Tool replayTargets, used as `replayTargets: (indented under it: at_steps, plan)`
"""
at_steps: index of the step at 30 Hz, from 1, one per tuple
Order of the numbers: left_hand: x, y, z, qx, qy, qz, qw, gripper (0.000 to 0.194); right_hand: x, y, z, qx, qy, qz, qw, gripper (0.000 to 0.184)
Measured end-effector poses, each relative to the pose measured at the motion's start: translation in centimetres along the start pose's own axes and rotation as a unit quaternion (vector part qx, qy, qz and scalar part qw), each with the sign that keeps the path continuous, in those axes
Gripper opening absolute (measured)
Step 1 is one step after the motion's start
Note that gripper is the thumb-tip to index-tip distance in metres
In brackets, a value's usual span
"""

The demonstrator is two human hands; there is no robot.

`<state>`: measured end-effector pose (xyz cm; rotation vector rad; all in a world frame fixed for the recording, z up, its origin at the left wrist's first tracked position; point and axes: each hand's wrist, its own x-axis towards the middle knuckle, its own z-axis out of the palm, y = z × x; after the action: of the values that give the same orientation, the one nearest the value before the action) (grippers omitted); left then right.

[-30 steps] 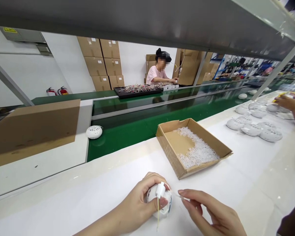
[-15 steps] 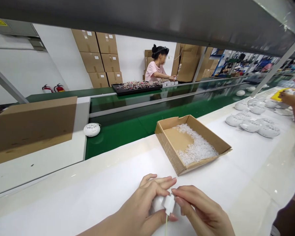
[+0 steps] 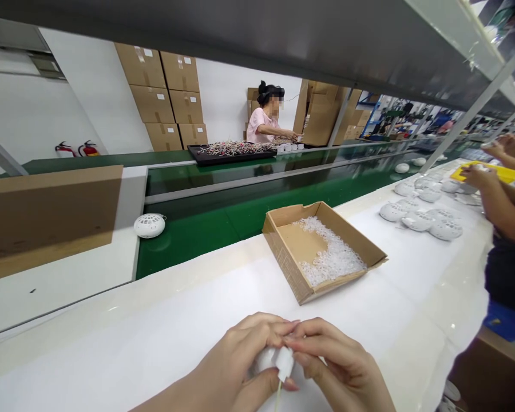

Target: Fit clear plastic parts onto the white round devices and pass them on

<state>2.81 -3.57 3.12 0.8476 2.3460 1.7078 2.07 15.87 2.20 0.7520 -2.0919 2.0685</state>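
Hands at close work over a white tabletop [image 3: 175, 320]. The left hand [image 3: 242, 357] is clamped on a rounded white unit [image 3: 264, 360], low in the view and nearer the wearer than the open cardboard box [image 3: 283, 263]. Its fingers arch over the unit while the thumb lies along the near side, a wrap that probably steadies the rounded body. A small white block [image 3: 285, 364] sits against the unit, tilted, with a thin pale wire [image 3: 278, 395] hanging from its lower end, free of the fingers. The right hand [image 3: 341, 363] meets the left at the block's upper edge, fingertips drawn close; whether they pinch the block or some finer part cannot be told, as the fingers hide it. Such a tip-first approach would suit small parts, leaving the support to the left hand. The box, holding translucent rings [image 3: 335, 257], stands just beyond both hands, its low walls likely containing the loose pieces within easy reach. To the right, perforated white shells [image 3: 446, 227] lie grouped on the tabletop; another shell [image 3: 149, 225] rests apart, at the left end of the green belt [image 3: 210, 229].
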Motion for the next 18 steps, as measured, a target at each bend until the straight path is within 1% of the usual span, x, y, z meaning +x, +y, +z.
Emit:
replayTargets:
  at_steps: [2, 4, 6, 7, 9, 11, 14, 17, 18]
  plan:
    - [0.0, 0.1, 0.0, -0.004, 0.007, 0.000, 1.000, 0.026, 0.3, -0.3, 0.0, 0.002, 0.004, -0.011, 1.000, 0.020]
    - [0.0, 0.1, 0.0, -0.012, 0.011, -0.013, 1.000, 0.026, 0.5, -0.5, 0.0, -0.001, -0.012, 0.001, 1.000, 0.018]
    - [-0.2, 0.1, 0.0, -0.012, 0.009, -0.045, 0.999, 0.038, 0.3, -0.4, -0.1, -0.018, -0.013, 0.011, 1.000, 0.018]
    - [-0.2, 0.1, 0.0, -0.008, 0.006, -0.055, 0.998, 0.045, 0.1, -0.1, -0.1, -0.026, 0.001, 0.013, 1.000, 0.018]
    - [-0.3, 0.1, 0.0, 0.005, 0.000, -0.045, 0.999, 0.054, -0.4, 0.4, 0.0, -0.034, 0.040, 0.025, 0.998, 0.015]
    - [-0.3, 0.0, 0.0, 0.014, -0.003, -0.017, 1.000, 0.055, -0.9, 0.9, 0.0, -0.024, 0.071, 0.044, 0.996, 0.009]
    - [-0.2, -0.2, 0.1, 0.019, -0.006, 0.003, 1.000, 0.060, -1.3, 1.0, -0.1, -0.023, 0.063, 0.064, 0.996, 0.009]
    - [-0.2, -0.1, 0.1, 0.021, -0.003, 0.011, 1.000, 0.061, -1.6, 0.8, 0.1, -0.033, 0.056, 0.048, 0.997, 0.011]
    - [-0.2, -0.1, 0.1, 0.023, -0.003, 0.010, 1.000, 0.060, -1.8, 0.8, 0.4, -0.043, 0.062, 0.041, 0.996, 0.010]
